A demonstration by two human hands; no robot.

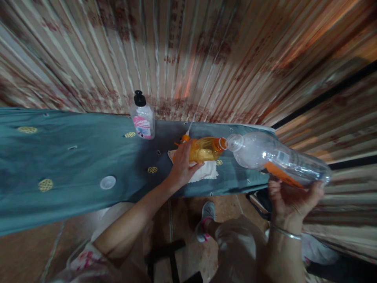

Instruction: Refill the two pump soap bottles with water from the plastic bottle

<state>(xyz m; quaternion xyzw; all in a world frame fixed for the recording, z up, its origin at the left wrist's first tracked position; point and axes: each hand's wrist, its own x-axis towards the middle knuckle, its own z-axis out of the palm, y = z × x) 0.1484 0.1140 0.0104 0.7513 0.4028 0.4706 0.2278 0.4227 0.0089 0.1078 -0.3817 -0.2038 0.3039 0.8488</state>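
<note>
My left hand (183, 165) is wrapped round a small orange see-through bottle (205, 150), which leans over to the right above a white cloth (206, 171). My right hand (294, 196) grips a large clear plastic bottle (285, 159) with an orange label from below. That bottle lies nearly level, its mouth against or just beside the orange bottle's mouth; I cannot tell if they touch. Behind my left hand is an orange spray head (185, 137) with a thin pale tube pointing up and away.
A clear pump bottle (143, 124) with a black top and pink label stands at the table's back edge. A round whitish lid (108, 182) lies on the green tablecloth (79, 157), left of my left arm. A patterned pleated curtain (165, 59) hangs right behind the table.
</note>
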